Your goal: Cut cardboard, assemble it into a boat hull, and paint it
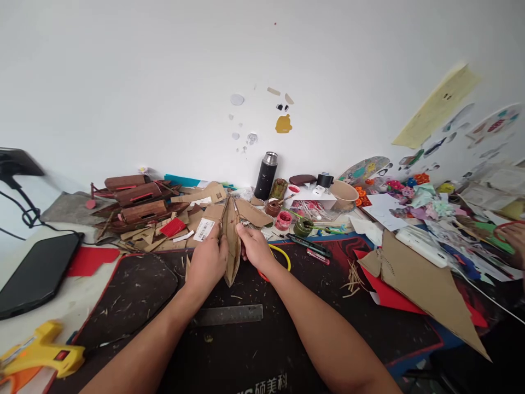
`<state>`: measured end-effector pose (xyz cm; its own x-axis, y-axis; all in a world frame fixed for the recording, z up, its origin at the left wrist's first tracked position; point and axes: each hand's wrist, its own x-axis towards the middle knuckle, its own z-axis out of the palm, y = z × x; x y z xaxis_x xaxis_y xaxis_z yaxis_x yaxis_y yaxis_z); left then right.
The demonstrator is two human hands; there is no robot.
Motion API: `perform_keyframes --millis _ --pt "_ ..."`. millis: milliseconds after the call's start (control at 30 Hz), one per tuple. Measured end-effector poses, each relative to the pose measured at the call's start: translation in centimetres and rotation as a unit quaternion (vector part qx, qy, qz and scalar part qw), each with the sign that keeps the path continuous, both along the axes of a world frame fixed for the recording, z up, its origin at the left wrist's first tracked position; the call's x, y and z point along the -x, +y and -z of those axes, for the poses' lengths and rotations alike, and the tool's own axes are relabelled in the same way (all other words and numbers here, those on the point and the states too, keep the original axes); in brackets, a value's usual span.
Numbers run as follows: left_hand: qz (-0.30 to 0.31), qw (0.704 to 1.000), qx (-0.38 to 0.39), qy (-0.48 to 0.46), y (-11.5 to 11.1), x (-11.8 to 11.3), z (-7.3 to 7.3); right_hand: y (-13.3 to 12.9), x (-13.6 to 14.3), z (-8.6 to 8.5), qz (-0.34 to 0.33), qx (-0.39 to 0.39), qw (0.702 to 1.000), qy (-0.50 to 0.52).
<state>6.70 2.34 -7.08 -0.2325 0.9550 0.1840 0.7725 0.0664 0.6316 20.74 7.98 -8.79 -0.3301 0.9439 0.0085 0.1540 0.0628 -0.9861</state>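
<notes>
Between my two hands is a long, pointed cardboard boat hull, its near tip just over the dark mat. Around its left side my left hand is closed, thumb near the upper rim. My right hand pinches the right side, with the thumb on the rim and the other fingers partly hidden behind. Under my right wrist shows a yellow and orange loop, mostly covered. A clear ruler lies on the mat below my hands.
Brown model boats and cardboard scraps stand at the left, with a yellow glue gun nearer. Behind are a black thermos and paint jars. A cardboard sheet lies right; another person's hand shows at the edge.
</notes>
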Motion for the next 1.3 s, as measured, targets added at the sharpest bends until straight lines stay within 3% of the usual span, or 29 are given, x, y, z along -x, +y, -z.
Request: perform_keyframes --millis 300,567,667,833,900,1133,1300 --pt "0.026 0.998 -0.028 -0.048 0.1 0.1 0.3 0.2 0.1 0.5 0.006 0.003 1.0 -0.006" --pt "0.066 0.971 -0.085 -0.212 0.1 0.2 -0.1 0.6 0.1 1.0 0.011 0.034 0.999 0.023" --pt "0.086 0.94 -0.066 -0.323 0.5 0.3 -0.1 0.7 0.1 0.9 0.026 0.062 0.996 0.059" --pt "0.091 0.815 0.009 -0.572 0.8 -0.1 0.2 0.8 -0.1 0.5 0.043 0.11 0.986 0.12" --pt "0.076 0.79 0.02 -0.608 0.8 -0.3 0.1 0.7 -0.1 0.4 0.045 0.117 0.984 0.125" --pt "0.073 0.771 0.038 -0.631 0.8 -0.2 -0.4 0.5 -0.1 0.1 0.041 0.098 0.986 0.126" --pt "0.07 0.785 0.032 -0.615 0.9 -0.1 0.0 0.4 0.0 -0.1 0.042 0.086 0.988 0.125"
